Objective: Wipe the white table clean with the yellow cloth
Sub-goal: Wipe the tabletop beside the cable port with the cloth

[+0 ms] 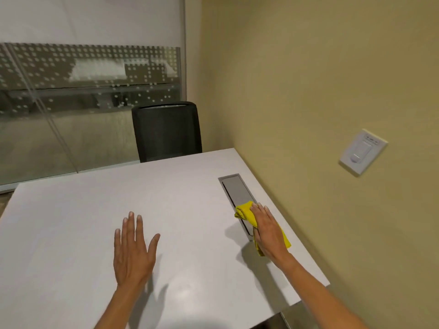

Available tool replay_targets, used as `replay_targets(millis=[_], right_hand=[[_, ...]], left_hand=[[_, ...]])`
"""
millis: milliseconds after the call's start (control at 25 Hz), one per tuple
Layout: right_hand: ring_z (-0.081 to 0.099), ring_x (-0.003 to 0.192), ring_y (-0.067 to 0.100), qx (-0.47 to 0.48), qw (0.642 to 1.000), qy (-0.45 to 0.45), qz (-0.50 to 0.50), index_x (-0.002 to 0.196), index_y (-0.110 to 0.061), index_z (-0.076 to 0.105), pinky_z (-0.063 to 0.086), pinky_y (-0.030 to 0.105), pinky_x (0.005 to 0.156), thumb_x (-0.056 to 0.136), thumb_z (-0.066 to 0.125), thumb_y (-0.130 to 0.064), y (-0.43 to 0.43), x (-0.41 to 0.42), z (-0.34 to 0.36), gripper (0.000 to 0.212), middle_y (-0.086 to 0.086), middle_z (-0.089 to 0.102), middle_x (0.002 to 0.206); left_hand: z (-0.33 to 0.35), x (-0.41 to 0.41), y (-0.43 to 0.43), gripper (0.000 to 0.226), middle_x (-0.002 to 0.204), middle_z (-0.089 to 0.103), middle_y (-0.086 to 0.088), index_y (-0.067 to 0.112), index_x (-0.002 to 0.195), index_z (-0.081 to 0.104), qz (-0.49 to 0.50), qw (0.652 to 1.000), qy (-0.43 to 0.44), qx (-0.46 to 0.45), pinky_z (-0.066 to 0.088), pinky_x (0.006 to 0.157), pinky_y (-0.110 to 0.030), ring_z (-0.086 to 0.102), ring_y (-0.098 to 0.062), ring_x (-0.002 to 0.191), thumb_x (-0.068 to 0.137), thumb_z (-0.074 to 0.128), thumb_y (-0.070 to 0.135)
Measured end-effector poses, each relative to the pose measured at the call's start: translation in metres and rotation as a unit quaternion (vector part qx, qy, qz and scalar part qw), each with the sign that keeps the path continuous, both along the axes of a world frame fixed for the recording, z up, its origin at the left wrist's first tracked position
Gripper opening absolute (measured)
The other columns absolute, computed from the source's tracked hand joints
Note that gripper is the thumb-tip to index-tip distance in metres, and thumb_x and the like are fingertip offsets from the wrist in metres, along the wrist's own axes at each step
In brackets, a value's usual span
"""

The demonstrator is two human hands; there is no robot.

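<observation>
The white table (95, 210) fills the lower half of the view. A crumpled yellow cloth (244, 212) lies on its right side, partly over a grey metal cable hatch (236, 188). My right hand (268, 231) presses flat on the cloth, fingers pointing away from me, and most of the cloth is hidden under the palm. My left hand (133, 250) rests flat on the table near the middle, fingers spread, holding nothing.
A black mesh chair (166, 129) stands at the table's far edge. A yellow wall (332, 79) runs along the table's right side with a white switch plate (362, 150). A frosted glass partition (71, 103) is behind on the left.
</observation>
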State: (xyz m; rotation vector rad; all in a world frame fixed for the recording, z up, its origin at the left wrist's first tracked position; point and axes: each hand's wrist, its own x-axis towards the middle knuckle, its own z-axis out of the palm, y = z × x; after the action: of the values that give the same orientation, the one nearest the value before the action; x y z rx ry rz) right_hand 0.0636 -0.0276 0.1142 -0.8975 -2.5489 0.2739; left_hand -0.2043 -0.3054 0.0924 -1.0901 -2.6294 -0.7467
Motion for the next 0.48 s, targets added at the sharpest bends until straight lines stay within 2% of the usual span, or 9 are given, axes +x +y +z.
replay_targets(millis=[160,280,400,480], right_hand=[[0.037,0.135,0.027,0.013,1.000,-0.028,-0.002,0.138,0.002,0.045,0.007,0.022,0.120,0.065,0.066,0.019,0.057,0.052,-0.030,0.078,0.017,0.053,0.141],[0.039,0.135,0.027,-0.004,0.998,-0.056,-0.030,0.137,0.002,0.046,0.010,0.024,0.120,0.060,0.068,0.021,0.089,0.081,-0.058,0.082,0.018,0.054,0.139],[0.046,0.134,0.030,-0.041,0.994,-0.079,-0.058,0.138,0.001,0.048,0.011,0.025,0.120,0.066,0.062,0.019,0.107,0.098,-0.083,0.075,0.016,0.053,0.141],[0.049,0.131,0.032,-0.047,0.993,-0.089,-0.063,0.133,0.003,0.052,0.012,0.027,0.119,0.072,0.046,0.013,0.115,0.104,-0.099,0.062,0.017,0.056,0.137]], left_hand=[[-0.012,0.046,0.065,0.079,0.172,0.015,-0.008,0.007,0.162,0.025,-0.005,1.000,-0.007,-0.019,0.006,0.130,-0.042,0.012,-0.022,0.160,0.102,0.026,0.058],[-0.015,0.076,0.107,0.079,0.172,0.016,-0.008,0.007,0.162,0.026,-0.017,0.999,-0.008,-0.034,0.005,0.130,-0.041,0.012,-0.022,0.160,0.103,0.024,0.059],[-0.016,0.100,0.143,0.078,0.173,0.014,-0.007,0.008,0.162,0.024,-0.025,0.999,-0.012,-0.038,0.003,0.130,-0.040,0.008,-0.020,0.160,0.104,0.023,0.060],[-0.017,0.115,0.163,0.077,0.173,0.012,-0.006,0.009,0.163,0.023,-0.031,0.999,-0.013,-0.042,0.002,0.130,-0.039,0.005,-0.018,0.160,0.104,0.023,0.059]])
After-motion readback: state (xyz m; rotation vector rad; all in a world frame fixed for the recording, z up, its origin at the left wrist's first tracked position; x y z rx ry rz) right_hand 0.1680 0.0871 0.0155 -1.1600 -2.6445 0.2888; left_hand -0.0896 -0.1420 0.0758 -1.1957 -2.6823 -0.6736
